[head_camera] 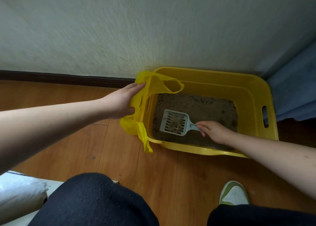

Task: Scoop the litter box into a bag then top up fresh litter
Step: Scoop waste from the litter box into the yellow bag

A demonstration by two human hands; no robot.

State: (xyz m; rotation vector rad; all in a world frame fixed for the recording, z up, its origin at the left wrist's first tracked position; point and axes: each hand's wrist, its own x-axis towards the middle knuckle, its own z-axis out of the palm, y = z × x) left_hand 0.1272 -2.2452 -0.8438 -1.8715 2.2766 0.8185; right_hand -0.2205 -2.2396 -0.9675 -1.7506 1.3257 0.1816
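A yellow box (254, 95) sits on the wood floor (85, 148) against the wall (136, 28), its bed of brown litter (205, 105) spread across the bottom with a few darker clumps near the far and right edges. The right hand (214, 131) reaches into the box and pinches the handle of a pale grey scoop (174, 122), thumb and fingers curled round it; the slotted scoop lies on the litter with some granules in its pan. The left hand (122, 101) is at the box's left wall, thumb and fingers gripping a yellow bag (135, 124) that drapes over that rim, one loop handle hanging inside the box and the rest falling outside onto the floor. Both knees in dark trousers (95, 200) fill the bottom of the view, with a white and green shoe (234, 194) on the floor at right. A blue cloth (294, 88) hangs beside the box's right end, and a pale sack (20, 189) lies at bottom left.
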